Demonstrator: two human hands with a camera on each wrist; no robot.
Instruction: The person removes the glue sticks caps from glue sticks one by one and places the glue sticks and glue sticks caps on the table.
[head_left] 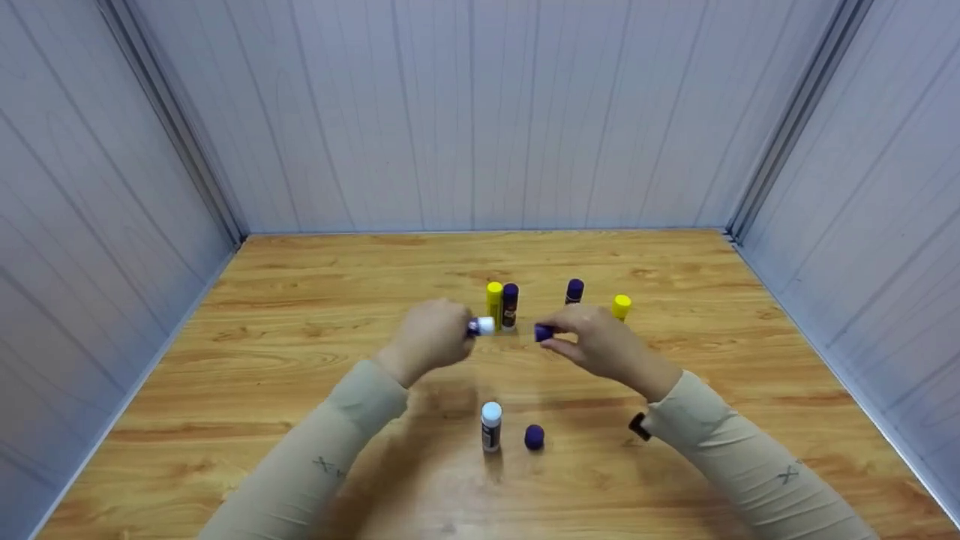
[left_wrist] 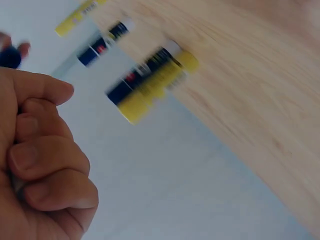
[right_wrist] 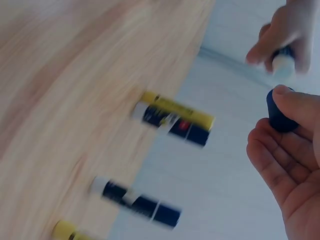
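Left hand [head_left: 429, 339] was fisted round a small glue stick with a bare white tip [head_left: 484, 326], held level above the boards, tip pointing right. Right hand [head_left: 596, 341] pinched a dark purple plastic cap [head_left: 543, 333] between thumb and fingertips, just clear of that tip, with a small gap between the two.

Risks, as I judged them: the cap was gripped only by its end, so a skewed approach could have tipped it out of the pinch and sent it rolling across the table. The exposed tip could also have smeared the fingers had the two met off-centre. Either sleeve, dropping, could have knocked over the uncapped white-topped glue stick [head_left: 491, 426] standing close below, beside a loose purple cap [head_left: 534, 436].

Beyond the hands stood a yellow-capped stick [head_left: 494, 303] touching a purple-capped stick [head_left: 510, 305], then another purple-capped one [head_left: 574, 291] and a yellow-topped one [head_left: 621, 306], partly hidden. A small black object [head_left: 639, 426] showed by the right sleeve; I could not tell what it was.

Surface: knotty orange-grained wooden tabletop [head_left: 300, 315]. Pale grey panelled walls [head_left: 480, 112] enclosed it on three sides.
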